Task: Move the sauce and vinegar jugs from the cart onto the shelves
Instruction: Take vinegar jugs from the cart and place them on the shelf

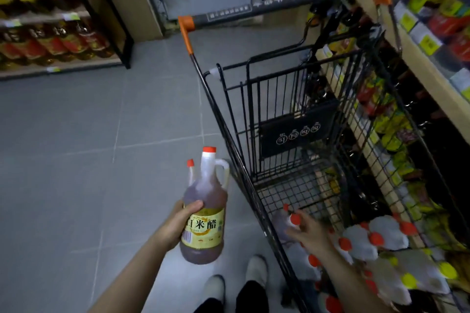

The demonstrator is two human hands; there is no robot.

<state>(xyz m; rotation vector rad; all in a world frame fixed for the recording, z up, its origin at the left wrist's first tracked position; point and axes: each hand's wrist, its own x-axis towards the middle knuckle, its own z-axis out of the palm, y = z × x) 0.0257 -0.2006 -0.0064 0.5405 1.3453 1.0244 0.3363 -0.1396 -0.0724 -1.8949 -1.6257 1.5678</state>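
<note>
Vinegar jug [203,216] is held upright over the floor by the left hand [178,223], fingers wrapped round it; the right hand [309,232], fingers spread, is reached among red-capped jugs [361,241] in the cart [254,185].

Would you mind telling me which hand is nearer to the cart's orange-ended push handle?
Left hand, outside the cart, below the push handle; right hand sits lower, inside.

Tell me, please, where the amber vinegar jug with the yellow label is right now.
In the head view it sits low and centre: the amber vinegar jug is held upright in the left hand over the grey floor, just left of the black cart.
</note>
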